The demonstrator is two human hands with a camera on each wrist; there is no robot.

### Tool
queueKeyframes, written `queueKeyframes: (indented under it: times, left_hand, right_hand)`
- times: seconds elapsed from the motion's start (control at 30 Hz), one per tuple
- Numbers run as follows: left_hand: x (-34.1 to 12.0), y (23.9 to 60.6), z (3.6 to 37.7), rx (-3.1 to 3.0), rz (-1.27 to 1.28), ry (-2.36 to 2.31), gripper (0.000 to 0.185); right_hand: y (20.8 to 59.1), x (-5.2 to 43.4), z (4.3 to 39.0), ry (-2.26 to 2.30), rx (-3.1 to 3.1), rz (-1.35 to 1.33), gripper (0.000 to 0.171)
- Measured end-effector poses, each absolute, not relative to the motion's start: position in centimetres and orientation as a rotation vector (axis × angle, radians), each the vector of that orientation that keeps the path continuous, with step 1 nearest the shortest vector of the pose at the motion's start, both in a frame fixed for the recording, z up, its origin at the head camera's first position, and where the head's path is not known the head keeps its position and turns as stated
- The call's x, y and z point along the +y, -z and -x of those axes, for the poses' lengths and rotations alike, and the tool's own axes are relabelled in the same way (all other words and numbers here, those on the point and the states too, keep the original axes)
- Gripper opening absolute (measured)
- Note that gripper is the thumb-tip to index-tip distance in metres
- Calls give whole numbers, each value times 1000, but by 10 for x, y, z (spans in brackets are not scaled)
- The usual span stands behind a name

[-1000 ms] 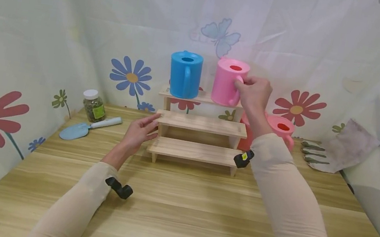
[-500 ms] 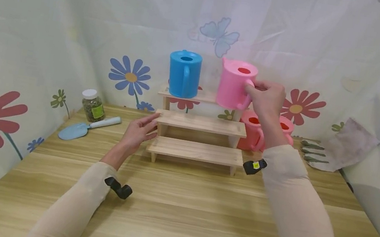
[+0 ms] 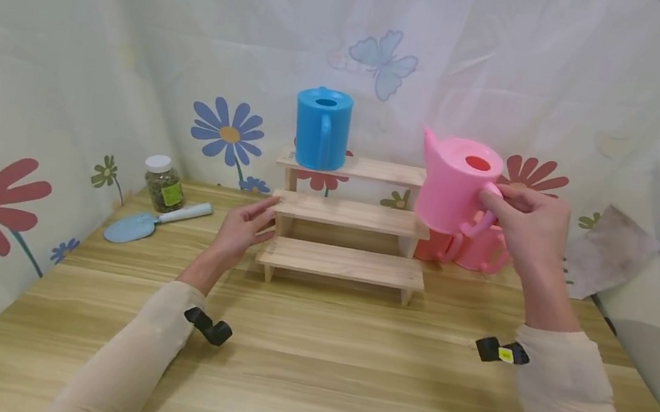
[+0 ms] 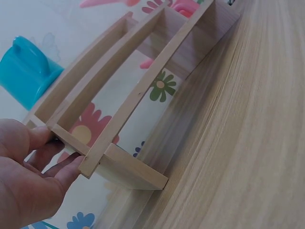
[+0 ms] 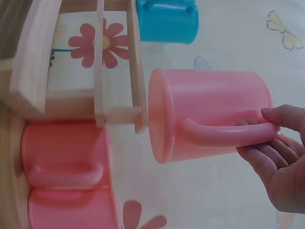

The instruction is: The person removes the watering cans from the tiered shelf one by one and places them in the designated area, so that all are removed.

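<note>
Pink watering can [image 3: 453, 182] gripped in right hand [image 3: 528, 223]; left hand [image 3: 241, 228] flat against wooden rack [image 3: 348, 216].

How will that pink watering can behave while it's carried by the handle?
Probably light: the right hand lifts the pink watering can by the handle alone. Likely rigid plastic. It may swing or tilt, since it already hangs tilted.

I'm holding the pink can [image 3: 453, 186] off the shelf's [image 3: 349, 216] right end, and two more pink cans [image 3: 474, 247] are sitting right under it, blocking the way down. The top step is standing open beside the blue can [image 3: 321, 128]. Wide bare table [image 3: 329, 372] is lying in front.
</note>
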State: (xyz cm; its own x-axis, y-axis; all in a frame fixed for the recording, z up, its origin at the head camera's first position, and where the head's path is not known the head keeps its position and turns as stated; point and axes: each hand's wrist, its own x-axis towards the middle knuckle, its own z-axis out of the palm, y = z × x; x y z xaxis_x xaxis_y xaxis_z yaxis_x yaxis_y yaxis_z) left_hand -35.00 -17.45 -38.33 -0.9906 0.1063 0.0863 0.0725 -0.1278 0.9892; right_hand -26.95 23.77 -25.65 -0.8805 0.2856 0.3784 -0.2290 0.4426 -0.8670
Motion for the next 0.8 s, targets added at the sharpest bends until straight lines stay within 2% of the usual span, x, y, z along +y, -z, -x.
queueKeyframes:
  times: [0.23, 0.5, 0.8]
  left_hand:
    - [-173, 386, 352, 2056, -188, -2338, 39]
    - [-177, 396, 358, 2080, -218, -2346, 39]
    - [-178, 395, 358, 2085, -249, -2344, 39]
  right_hand:
    - [274, 272, 248, -1355, -2288, 67, 48]
    - [270, 298, 241, -1453, -2306, -17, 44]
    - [270, 311, 239, -1254, -2681, 23, 64]
